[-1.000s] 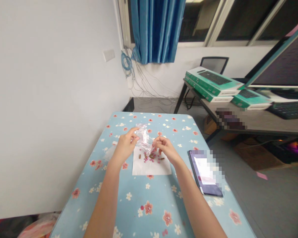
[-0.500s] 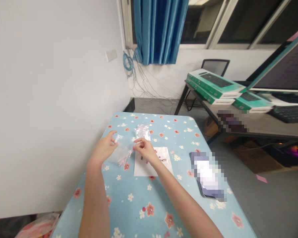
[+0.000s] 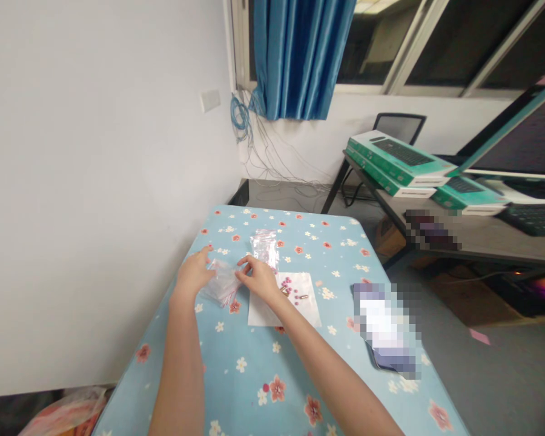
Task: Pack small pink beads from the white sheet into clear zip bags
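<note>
A small stack of clear zip-lock plastic bags [image 3: 221, 287] with pinkish edges lies on the flowered tablecloth. My left hand [image 3: 195, 272] is at its left side, thumb and fingers spread, the thumb touching or close to the plastic. Over the stack's upper right edge hovers my right hand [image 3: 257, 277], its thumb and forefinger bent with a gap between the tips. Partly under my right wrist is a white sheet of paper [image 3: 266, 313], bearing several small purple beads [image 3: 297, 297] and brownish metallic pieces [image 3: 304, 297]. Another bundle of clear bags [image 3: 264, 243] lies just beyond.
A phone-like item [image 3: 384, 327], blurred out, rests at the right of the blue floral table [image 3: 249, 399]. A white wall [image 3: 95, 212] runs close along the left. On the desk at right are green keyboard boxes [image 3: 397, 160] and a monitor [image 3: 522, 139].
My right hand has moved slightly left, its fingertips now parted near the bags' edge. The raised bag corner has dropped lower. More beads show on the paper, and the view has shifted slightly.
</note>
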Demonstrator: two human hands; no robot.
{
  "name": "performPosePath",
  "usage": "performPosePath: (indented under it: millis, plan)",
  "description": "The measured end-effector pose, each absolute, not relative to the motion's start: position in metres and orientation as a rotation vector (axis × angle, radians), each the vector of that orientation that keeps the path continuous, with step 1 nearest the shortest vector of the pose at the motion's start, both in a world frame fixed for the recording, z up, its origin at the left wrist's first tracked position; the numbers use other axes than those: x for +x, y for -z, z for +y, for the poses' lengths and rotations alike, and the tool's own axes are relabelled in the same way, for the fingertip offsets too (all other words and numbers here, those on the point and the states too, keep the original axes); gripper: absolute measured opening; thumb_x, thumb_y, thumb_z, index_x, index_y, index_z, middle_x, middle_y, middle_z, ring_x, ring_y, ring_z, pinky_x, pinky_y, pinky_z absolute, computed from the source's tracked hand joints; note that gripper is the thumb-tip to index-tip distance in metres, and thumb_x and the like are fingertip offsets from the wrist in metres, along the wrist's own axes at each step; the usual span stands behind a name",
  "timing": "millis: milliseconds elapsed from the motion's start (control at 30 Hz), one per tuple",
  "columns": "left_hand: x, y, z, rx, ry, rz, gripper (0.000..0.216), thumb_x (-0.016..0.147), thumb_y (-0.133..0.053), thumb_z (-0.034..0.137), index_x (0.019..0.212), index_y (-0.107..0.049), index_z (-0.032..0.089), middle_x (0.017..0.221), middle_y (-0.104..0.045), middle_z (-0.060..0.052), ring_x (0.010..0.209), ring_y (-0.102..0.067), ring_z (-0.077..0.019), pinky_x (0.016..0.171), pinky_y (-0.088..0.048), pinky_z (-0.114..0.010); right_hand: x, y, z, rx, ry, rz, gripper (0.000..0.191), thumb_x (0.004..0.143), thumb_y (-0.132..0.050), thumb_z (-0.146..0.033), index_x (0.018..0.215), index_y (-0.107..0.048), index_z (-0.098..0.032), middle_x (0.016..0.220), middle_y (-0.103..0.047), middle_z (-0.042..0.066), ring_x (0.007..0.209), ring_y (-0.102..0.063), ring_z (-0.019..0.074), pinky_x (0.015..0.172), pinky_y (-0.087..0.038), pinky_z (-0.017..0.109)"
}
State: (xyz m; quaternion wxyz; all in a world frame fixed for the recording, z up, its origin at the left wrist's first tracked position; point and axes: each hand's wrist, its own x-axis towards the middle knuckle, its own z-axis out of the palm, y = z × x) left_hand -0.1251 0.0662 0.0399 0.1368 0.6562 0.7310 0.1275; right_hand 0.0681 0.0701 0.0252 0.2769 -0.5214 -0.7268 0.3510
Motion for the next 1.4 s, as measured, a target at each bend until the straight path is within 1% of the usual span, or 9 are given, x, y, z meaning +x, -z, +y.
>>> performPosePath:
  millis: [133,300,400,533,833,1100,1267,1333,1400]
  plan:
    - [-0.118,-0.046,0.068,1.986,-0.640,2.101,0.044,0.074,-0.056,0.017,0.117,-0.053,0.019,0.104,-0.062,-0.007,0.094,-0.060,-0.0216,0.086,-0.046,-0.034,0.089,-0.026,0.080,-1.402,-0.902,-1.767,0.018,0.080,-0.057,-0.032,0.094,-0.062,-0.022,0.075,-0.066,-0.002,0.064,-0.058,0.0138,0.061,-0.039,0.023]
    - [-0.083,-0.050,0.076,1.904,-1.044,1.834,0.028,0.078,-0.053,0.021,0.105,-0.060,0.021,0.106,-0.064,-0.004,0.082,-0.061,-0.0163,0.082,-0.049,-0.032,0.126,-0.024,0.097,-1.624,-0.772,-1.634,0.019,0.079,-0.055,-0.028,0.092,-0.064,-0.019,0.080,-0.068,0.001,0.070,-0.061,0.0158,0.066,-0.042,0.025]
    - [-0.059,-0.041,0.082,1.837,-1.040,1.789,0.023,0.079,-0.056,0.026,0.100,-0.063,0.019,0.105,-0.067,-0.005,0.080,-0.063,-0.0162,0.080,-0.049,-0.031,0.139,-0.023,0.100,-1.738,-0.702,-1.681,0.020,0.079,-0.055,-0.031,0.091,-0.067,-0.020,0.085,-0.070,0.002,0.077,-0.063,0.0179,0.068,-0.042,0.026]
    - [-0.040,-0.028,0.083,1.877,-0.829,1.831,0.022,0.080,-0.057,0.028,0.099,-0.064,0.019,0.099,-0.070,-0.005,0.084,-0.064,-0.0186,0.080,-0.048,-0.031,0.142,-0.021,0.099,-1.816,-0.673,-1.759,0.023,0.079,-0.056,-0.033,0.092,-0.069,-0.021,0.085,-0.071,0.003,0.079,-0.064,0.0192,0.065,-0.041,0.026]
    - [-0.029,-0.022,0.080,1.890,-0.760,1.808,0.026,0.077,-0.057,0.019,0.102,-0.061,0.021,0.084,-0.071,-0.002,0.076,-0.065,-0.0167,0.076,-0.047,-0.029,0.140,-0.011,0.097,-1.778,-0.678,-1.742,0.017,0.076,-0.056,-0.032,0.080,-0.068,-0.021,0.080,-0.070,0.002,0.073,-0.062,0.0178,0.061,-0.038,0.026]
    - [-0.027,-0.039,0.078,1.852,-0.986,1.737,0.017,0.073,-0.057,0.014,0.088,-0.053,0.022,0.077,-0.068,0.001,0.072,-0.064,-0.0145,0.073,-0.047,-0.027,0.149,-0.023,0.092,-1.413,-0.807,-1.634,0.014,0.073,-0.055,-0.029,0.072,-0.064,-0.019,0.072,-0.067,0.000,0.051,-0.049,0.0112,0.057,-0.038,0.025]
    - [-0.022,-0.064,0.071,1.750,-1.198,1.528,0.036,0.073,-0.064,0.022,0.106,-0.049,0.022,0.075,-0.067,0.003,0.069,-0.063,-0.0130,0.072,-0.048,-0.026,0.158,-0.039,0.084,-1.280,-0.885,-1.526,0.016,0.074,-0.058,-0.033,0.075,-0.063,-0.018,0.077,-0.066,0.002,0.055,-0.047,0.0112,0.058,-0.039,0.025]
    - [-0.020,-0.071,0.068,1.780,-1.215,1.471,0.035,0.076,-0.062,0.027,0.110,-0.053,0.021,0.077,-0.067,0.002,0.071,-0.063,-0.0133,0.071,-0.049,-0.026,0.161,-0.042,0.082,-1.236,-0.916,-1.523,0.016,0.075,-0.059,-0.034,0.076,-0.063,-0.018,0.078,-0.065,0.003,0.057,-0.048,0.0115,0.059,-0.039,0.025]
    - [-0.020,-0.074,0.066,1.830,-1.225,1.441,0.022,0.081,-0.058,0.031,0.100,-0.061,0.020,0.079,-0.068,0.000,0.073,-0.063,-0.0141,0.072,-0.049,-0.026,0.162,-0.045,0.081,-1.188,-0.949,-1.544,0.018,0.076,-0.059,-0.035,0.076,-0.063,-0.018,0.078,-0.065,0.003,0.059,-0.049,0.0118,0.059,-0.040,0.025]
